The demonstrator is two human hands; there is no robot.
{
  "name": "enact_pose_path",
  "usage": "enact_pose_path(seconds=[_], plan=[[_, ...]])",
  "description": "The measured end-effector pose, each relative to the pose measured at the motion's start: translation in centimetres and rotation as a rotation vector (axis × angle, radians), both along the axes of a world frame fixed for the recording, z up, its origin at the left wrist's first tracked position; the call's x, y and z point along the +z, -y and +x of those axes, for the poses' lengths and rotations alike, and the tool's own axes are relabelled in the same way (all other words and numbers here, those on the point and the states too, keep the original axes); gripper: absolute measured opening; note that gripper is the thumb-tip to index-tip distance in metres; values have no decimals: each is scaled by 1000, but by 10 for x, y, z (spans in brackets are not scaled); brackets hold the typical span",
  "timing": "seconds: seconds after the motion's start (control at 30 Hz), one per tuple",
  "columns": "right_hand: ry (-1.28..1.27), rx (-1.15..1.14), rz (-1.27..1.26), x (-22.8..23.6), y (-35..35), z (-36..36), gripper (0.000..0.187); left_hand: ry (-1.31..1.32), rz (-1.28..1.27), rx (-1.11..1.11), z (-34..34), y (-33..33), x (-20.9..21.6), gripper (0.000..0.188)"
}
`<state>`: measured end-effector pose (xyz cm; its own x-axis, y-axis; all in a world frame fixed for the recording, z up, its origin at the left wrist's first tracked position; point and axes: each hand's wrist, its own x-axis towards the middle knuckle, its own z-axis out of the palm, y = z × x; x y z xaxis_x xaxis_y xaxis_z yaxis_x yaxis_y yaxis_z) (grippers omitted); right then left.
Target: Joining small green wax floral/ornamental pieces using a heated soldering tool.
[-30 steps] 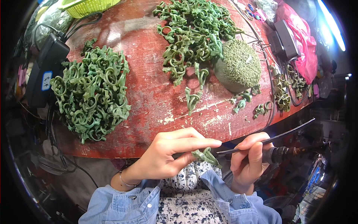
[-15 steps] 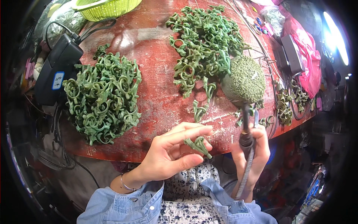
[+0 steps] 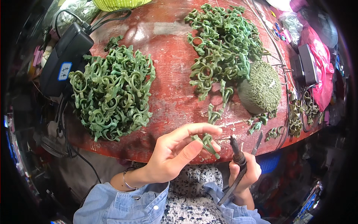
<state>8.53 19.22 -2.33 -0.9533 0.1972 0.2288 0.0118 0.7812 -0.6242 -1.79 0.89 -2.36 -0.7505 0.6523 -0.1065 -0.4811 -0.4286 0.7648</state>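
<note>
My left hand (image 3: 167,155) is closed on a small green waxy ring piece (image 3: 208,145), pinched between thumb and fingers over the table's front edge. My right hand (image 3: 247,173) grips a dark pen-like tool with a cord, like a soldering iron (image 3: 238,152), its blackened tip up and just right of the piece, apart from it. A thin metal blade (image 3: 257,143) also sticks out of this hand. Beyond stands a rounded block (image 3: 261,87) with a crumbly green top. Similar ring pieces form a left pile (image 3: 112,93) and a larger far pile (image 3: 225,41).
The worn red table (image 3: 167,74) curves toward me. At its left stands a black device (image 3: 67,59) with cables; a yellow-green basket (image 3: 119,3) is at the back. Brownish-green rings (image 3: 295,117), a dark box (image 3: 307,65) and a pink bag (image 3: 320,71) lie to the right.
My right hand has drawn the iron back from beside the rounded block, down toward the left hand. The left hand keeps the ring piece. The whole view has shifted slightly.
</note>
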Motion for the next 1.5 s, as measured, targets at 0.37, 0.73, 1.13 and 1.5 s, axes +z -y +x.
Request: enact_pose_path(seconds=[0.37, 0.73, 1.13, 1.5], plan=[[-54, -27, 124, -5, 4, -3, 35, 29, -29, 14, -1, 1, 0, 32], [-46, -16, 166, -2, 6, -5, 34, 42, -57, 33, -1, 1, 1, 32], [-42, -18, 171, -3, 7, -5, 35, 25, -92, 68, 1, -1, -1, 32], [-48, -39, 108, -3, 7, -5, 33, -1, -100, 98, 1, -2, -1, 36]])
